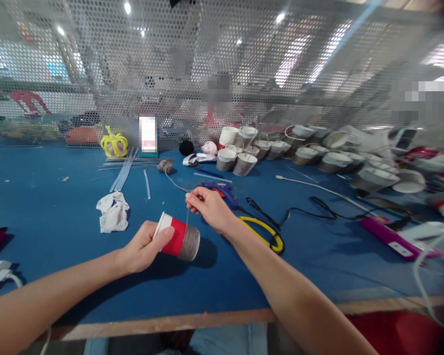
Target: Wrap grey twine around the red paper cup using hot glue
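My left hand (142, 246) grips a red and white paper cup (174, 235) near its rim, tilted on its side above the table. Grey yarn (190, 243) is wound in close rows around the cup's base end. Above the cup, my right hand (209, 204) pinches the strand running up from the winding. From there the yarn trails back to a small grey yarn ball (165, 166) on the table. Just behind my right hand lies a blue glue gun (222, 193), partly hidden by that hand.
Several grey-wrapped cups (245, 164) stand at the back right. Glue sticks (125, 170), crumpled white paper (113, 212) and a propped phone (148, 134) are at the left. Yellow-handled scissors (262, 228), black cable and a purple power strip (395, 239) lie rightward. A perforated metal screen (185, 74) rises behind.
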The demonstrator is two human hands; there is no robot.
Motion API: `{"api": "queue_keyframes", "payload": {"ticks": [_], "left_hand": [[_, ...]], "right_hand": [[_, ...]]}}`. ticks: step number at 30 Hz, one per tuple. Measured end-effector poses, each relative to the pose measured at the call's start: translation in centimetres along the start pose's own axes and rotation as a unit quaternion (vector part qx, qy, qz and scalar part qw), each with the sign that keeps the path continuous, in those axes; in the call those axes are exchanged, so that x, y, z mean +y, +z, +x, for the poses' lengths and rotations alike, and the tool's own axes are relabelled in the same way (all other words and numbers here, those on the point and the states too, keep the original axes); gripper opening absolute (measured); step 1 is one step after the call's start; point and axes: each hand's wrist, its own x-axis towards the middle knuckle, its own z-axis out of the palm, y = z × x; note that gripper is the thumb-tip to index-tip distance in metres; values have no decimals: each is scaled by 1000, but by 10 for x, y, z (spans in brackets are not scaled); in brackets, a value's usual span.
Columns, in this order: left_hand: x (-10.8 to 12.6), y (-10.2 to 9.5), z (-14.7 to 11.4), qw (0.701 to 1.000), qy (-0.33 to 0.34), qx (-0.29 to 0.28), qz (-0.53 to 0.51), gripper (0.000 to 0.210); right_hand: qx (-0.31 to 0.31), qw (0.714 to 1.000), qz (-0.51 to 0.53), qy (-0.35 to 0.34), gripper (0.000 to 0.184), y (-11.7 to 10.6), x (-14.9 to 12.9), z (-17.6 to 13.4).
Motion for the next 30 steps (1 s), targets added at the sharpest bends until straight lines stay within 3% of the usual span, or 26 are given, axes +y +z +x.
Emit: {"api": "queue_keyframes", "payload": {"ticks": [7, 19, 26, 30], "left_hand": [[-10, -1, -2, 996, 85, 18, 17, 38], [-8, -2, -3, 991, 114, 45, 62, 38], [-7, -3, -3, 994, 82, 63, 33, 43], [-10, -1, -2, 992, -8, 93, -88, 44]], "right_hand": [[-28, 999, -28, 10, 20, 2, 3, -1], [-89, 992, -88, 29, 20, 10, -4, -6], [-127, 985, -106, 46, 20, 12, 6, -4], [-147, 982, -102, 68, 22, 13, 13, -3]]}}
